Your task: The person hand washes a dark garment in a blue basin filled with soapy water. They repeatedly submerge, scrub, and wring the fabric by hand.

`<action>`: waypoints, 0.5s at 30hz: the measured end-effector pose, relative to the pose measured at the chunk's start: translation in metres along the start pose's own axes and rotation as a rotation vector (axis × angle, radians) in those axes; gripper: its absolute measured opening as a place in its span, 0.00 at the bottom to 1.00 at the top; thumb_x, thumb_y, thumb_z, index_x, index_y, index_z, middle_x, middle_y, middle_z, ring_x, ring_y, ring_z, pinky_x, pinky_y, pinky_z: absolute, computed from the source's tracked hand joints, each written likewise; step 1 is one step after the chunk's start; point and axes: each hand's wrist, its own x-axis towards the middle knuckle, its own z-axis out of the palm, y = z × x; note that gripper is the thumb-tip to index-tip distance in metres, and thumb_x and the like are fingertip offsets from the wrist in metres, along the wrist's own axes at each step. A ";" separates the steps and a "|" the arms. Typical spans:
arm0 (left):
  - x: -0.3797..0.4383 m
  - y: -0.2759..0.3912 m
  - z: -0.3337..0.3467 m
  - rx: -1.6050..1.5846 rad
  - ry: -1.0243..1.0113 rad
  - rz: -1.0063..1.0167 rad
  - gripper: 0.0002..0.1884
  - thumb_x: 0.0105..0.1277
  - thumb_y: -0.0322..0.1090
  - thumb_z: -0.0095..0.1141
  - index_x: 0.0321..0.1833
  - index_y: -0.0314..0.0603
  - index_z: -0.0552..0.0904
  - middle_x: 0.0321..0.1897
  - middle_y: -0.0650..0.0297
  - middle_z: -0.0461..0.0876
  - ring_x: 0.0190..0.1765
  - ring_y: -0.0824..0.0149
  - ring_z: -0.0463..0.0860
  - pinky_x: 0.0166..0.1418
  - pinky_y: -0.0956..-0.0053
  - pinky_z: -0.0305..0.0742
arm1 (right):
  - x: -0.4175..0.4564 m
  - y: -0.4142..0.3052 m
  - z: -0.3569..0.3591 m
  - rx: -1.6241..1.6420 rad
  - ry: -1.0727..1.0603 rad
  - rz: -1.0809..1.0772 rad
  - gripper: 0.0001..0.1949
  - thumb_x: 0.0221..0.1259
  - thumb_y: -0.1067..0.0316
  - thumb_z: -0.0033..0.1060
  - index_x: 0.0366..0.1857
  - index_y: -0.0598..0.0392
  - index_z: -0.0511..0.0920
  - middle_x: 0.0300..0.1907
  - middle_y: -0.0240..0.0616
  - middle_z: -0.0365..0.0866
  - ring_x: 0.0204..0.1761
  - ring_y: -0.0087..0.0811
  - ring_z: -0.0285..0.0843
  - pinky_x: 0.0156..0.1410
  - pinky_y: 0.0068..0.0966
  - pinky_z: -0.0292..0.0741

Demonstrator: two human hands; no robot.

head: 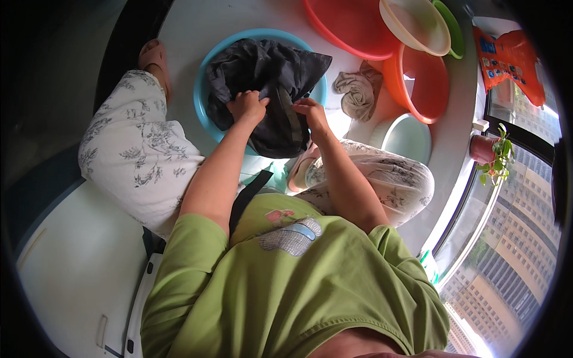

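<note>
A heap of dark, nearly black cloth, seemingly a garment, fills the round blue plastic basin on the floor before me. Part of it hangs over the basin's right rim and near edge. My left hand grips a fold at the middle of the heap. Farther right, my right hand pinches the cloth near its right side. Between the two hands runs a paler strip of the fabric, like a band or seam. The bottom of the basin is hidden under the cloth.
A crumpled grey-beige cloth lies right of the basin. Around it stand a red basin, a cream basin, an orange bucket and a pale basin. A potted plant and an orange bag are by the window.
</note>
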 end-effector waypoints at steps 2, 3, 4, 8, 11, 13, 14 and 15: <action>0.002 -0.006 0.000 -0.240 0.078 0.004 0.17 0.68 0.49 0.56 0.40 0.40 0.84 0.45 0.59 0.82 0.53 0.54 0.79 0.53 0.54 0.72 | -0.006 -0.019 0.004 -0.336 0.273 -0.171 0.23 0.57 0.49 0.69 0.43 0.61 0.81 0.39 0.45 0.86 0.42 0.40 0.84 0.51 0.32 0.77; 0.003 -0.007 -0.001 -0.358 0.118 0.010 0.17 0.68 0.47 0.57 0.36 0.39 0.84 0.42 0.57 0.82 0.49 0.52 0.80 0.51 0.55 0.73 | -0.004 -0.028 0.004 -0.296 0.298 -0.215 0.20 0.59 0.54 0.70 0.46 0.59 0.82 0.44 0.42 0.86 0.42 0.34 0.83 0.50 0.28 0.76; -0.001 0.000 -0.008 -0.510 0.265 0.121 0.15 0.66 0.41 0.59 0.29 0.36 0.82 0.33 0.54 0.79 0.40 0.49 0.80 0.43 0.58 0.73 | 0.003 -0.032 0.005 -0.190 0.254 -0.247 0.20 0.59 0.54 0.70 0.48 0.59 0.81 0.44 0.43 0.86 0.42 0.34 0.83 0.50 0.28 0.76; -0.010 0.023 -0.056 -0.755 0.428 0.391 0.09 0.64 0.30 0.62 0.29 0.31 0.78 0.30 0.56 0.77 0.36 0.54 0.78 0.39 0.64 0.72 | 0.014 -0.040 0.019 -0.319 0.192 -0.304 0.25 0.57 0.54 0.70 0.53 0.61 0.80 0.46 0.49 0.86 0.49 0.42 0.84 0.56 0.31 0.76; -0.029 0.036 -0.097 -0.879 0.406 0.504 0.09 0.66 0.28 0.60 0.31 0.30 0.76 0.30 0.58 0.76 0.34 0.59 0.75 0.40 0.71 0.71 | 0.037 -0.026 0.015 -0.059 0.101 -0.106 0.26 0.57 0.58 0.71 0.57 0.62 0.79 0.50 0.51 0.84 0.52 0.42 0.83 0.58 0.30 0.75; -0.043 0.037 -0.120 -1.002 0.356 0.497 0.10 0.69 0.29 0.58 0.33 0.31 0.74 0.29 0.65 0.72 0.34 0.70 0.70 0.42 0.79 0.67 | 0.039 -0.030 0.015 0.043 0.093 -0.135 0.13 0.61 0.68 0.66 0.47 0.62 0.80 0.40 0.39 0.83 0.38 0.28 0.80 0.47 0.24 0.75; -0.046 0.033 -0.127 -1.117 0.331 0.529 0.10 0.70 0.30 0.58 0.33 0.32 0.75 0.31 0.67 0.71 0.35 0.73 0.69 0.43 0.81 0.65 | 0.033 -0.039 0.016 0.142 0.090 -0.140 0.11 0.62 0.69 0.65 0.45 0.61 0.80 0.39 0.37 0.83 0.37 0.27 0.79 0.45 0.24 0.74; -0.048 0.030 -0.132 -1.236 0.299 0.562 0.09 0.71 0.30 0.58 0.33 0.33 0.75 0.32 0.70 0.71 0.35 0.75 0.68 0.44 0.82 0.64 | 0.025 -0.052 0.014 0.238 0.092 -0.147 0.09 0.62 0.70 0.65 0.42 0.61 0.80 0.38 0.35 0.82 0.36 0.26 0.78 0.44 0.23 0.74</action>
